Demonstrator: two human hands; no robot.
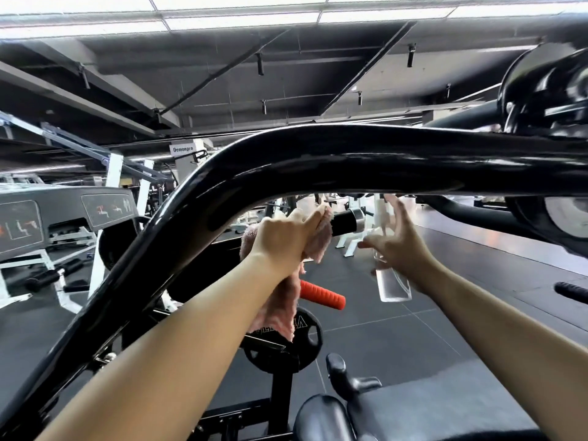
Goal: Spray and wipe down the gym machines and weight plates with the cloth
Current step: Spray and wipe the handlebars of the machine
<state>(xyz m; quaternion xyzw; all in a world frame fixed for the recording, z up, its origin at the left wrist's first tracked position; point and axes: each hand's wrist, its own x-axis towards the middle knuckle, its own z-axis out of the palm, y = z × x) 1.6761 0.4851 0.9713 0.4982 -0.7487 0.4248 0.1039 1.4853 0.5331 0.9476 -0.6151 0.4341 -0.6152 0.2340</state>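
Gym floor behind a glossy black machine arm point(318, 157): left hand point(283, 240) is bunching the soft, limp pink cloth point(283, 300) around its black handle point(345, 221), while right hand point(397, 241), fingers partly splayed, is holding the light, slick clear spray bottle point(393, 283).

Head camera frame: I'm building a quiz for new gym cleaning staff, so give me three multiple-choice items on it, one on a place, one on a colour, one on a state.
1. Where is the spray bottle?
A. In the right hand
B. On the floor
C. On the seat pad

2. What colour is the cloth?
A. Blue
B. Pink
C. Green

3. What is the left hand doing?
A. Hanging idle
B. Pressing flat on the weight plate
C. Gripping the cloth around a black handle

Answers:
1. A, the clear bottle hangs below the right hand, whose upper fingers are spread.
2. B, the cloth trailing from the left hand is pale pink.
3. C, its fingers curl round the cloth on the black handle with the silver end cap, under the curved black frame bar.
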